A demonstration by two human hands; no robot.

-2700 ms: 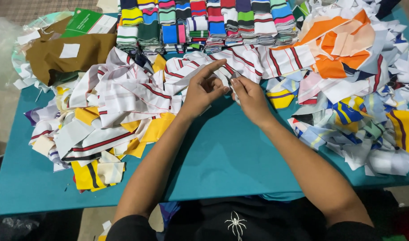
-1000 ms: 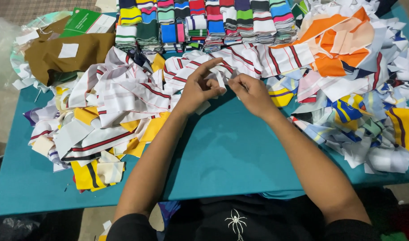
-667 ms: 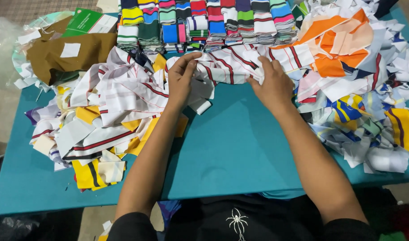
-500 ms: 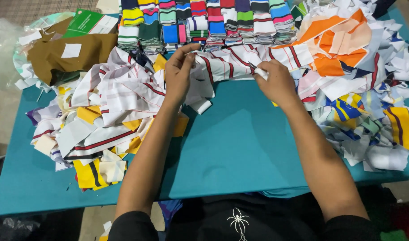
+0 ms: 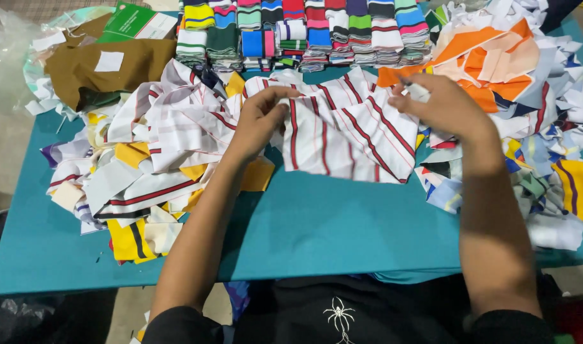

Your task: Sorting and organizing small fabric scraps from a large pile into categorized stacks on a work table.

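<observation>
A white knit fabric piece with dark red stripes hangs spread between both hands above the teal table. My left hand pinches its left upper edge. My right hand grips its right upper corner, near the orange scraps. The lower edge of the piece rests on the table.
A heap of white, yellow and striped fabric scraps lies at the left. Another mixed heap fills the right side. Stacks of folded striped knit bands line the far edge. A brown cloth bundle and a green packet sit at the back left.
Both hands were close together working on a bunched piece; they have moved apart and lifted, spreading the striped piece out wide between them.
</observation>
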